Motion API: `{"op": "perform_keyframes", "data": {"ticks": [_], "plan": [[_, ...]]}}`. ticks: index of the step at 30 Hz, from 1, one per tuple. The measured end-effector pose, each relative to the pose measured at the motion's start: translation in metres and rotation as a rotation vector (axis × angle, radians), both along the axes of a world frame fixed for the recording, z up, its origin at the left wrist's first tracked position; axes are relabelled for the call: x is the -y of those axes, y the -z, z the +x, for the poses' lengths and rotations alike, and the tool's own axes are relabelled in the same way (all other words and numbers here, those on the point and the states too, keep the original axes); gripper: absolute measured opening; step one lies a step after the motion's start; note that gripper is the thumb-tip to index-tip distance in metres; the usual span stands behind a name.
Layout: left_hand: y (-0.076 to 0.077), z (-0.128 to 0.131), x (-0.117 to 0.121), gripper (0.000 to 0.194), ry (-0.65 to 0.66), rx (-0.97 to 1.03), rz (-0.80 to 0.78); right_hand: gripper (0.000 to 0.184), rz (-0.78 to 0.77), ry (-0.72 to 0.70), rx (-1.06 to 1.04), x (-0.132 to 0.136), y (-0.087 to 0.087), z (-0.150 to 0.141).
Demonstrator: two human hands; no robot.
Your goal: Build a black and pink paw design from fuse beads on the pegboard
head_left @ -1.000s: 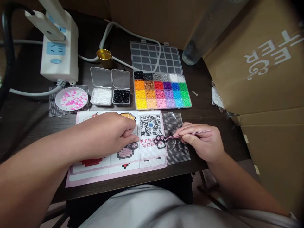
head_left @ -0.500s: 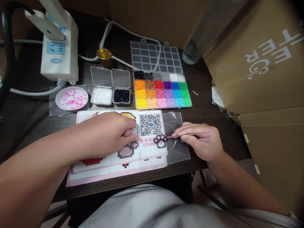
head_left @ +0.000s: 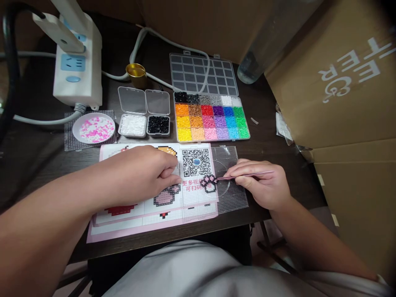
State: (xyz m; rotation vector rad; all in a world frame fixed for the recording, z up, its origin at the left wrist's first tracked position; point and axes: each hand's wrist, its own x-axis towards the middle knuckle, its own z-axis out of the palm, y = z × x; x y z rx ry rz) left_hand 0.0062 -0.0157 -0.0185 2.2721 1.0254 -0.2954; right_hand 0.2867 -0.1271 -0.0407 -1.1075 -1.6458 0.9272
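Note:
Pink tweezers are pinched in my right hand, their tips touching the right side of a small paw-shaped bead figure. Black beads outline the paw, with pink beads in its toes and a pale middle. It sits on a clear pegboard that partly overlaps the printed pattern sheets. Over these sheets rests my left hand, fingers curled under and thumb tip by the board's left side. Whatever is inside its fingers is hidden.
Behind the sheets stand a multicolour bead box, a box of white beads and a box of black beads. At left are a dish of pink and white beads and a power strip. A cardboard wall borders the right.

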Motion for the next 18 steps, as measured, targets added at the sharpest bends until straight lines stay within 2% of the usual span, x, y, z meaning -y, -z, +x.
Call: {"op": "perform_keyframes", "data": {"ticks": [6, 12, 18], "plan": [[-0.001, -0.001, 0.000, 0.045, 0.007, -0.039, -0.016, 0.026, -0.005, -0.001, -0.012, 0.000, 0.000, 0.000], [-0.003, 0.001, 0.000, 0.044, 0.031, -0.088, 0.008, 0.020, -0.076, 0.025, -0.086, 0.001, 0.002, 0.004], [-0.010, 0.001, 0.003, 0.039, 0.000, -0.063, -0.013, 0.009, -0.073, 0.239, -0.265, -0.010, 0.001, 0.010]]}}
